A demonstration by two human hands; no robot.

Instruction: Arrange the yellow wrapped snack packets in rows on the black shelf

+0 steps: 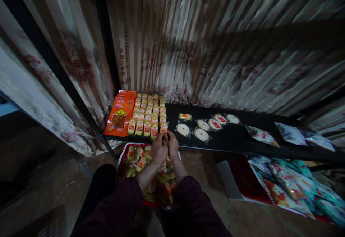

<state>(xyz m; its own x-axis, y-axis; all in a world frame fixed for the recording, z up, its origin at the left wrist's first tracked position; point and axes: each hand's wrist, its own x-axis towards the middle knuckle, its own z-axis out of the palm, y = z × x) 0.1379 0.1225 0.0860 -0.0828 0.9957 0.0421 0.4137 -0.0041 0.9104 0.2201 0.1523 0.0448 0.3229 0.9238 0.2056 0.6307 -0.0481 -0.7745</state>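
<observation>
My left hand (159,148) and my right hand (172,144) meet at the black shelf's front edge, fingers bent and closed. Between their fingertips is the lower end of a yellow wrapped snack cake (164,127), at the right end of the front row. Behind and beside it, several matching wrapped cakes (147,128) stand in tight rows. Under my forearms a red tray with a white rim (120,159) holds a loose heap of the same cakes (141,164). My fingers partly hide the cake's base.
Orange snack bags (118,116) lie left of the rows. Along the black shelf (172,116) to the right are a single wrapped cake (185,116), round wrapped biscuits (201,134) and chip bags (262,135). A box of bags (291,183) sits lower right. Dark posts (106,32) and curtains stand behind.
</observation>
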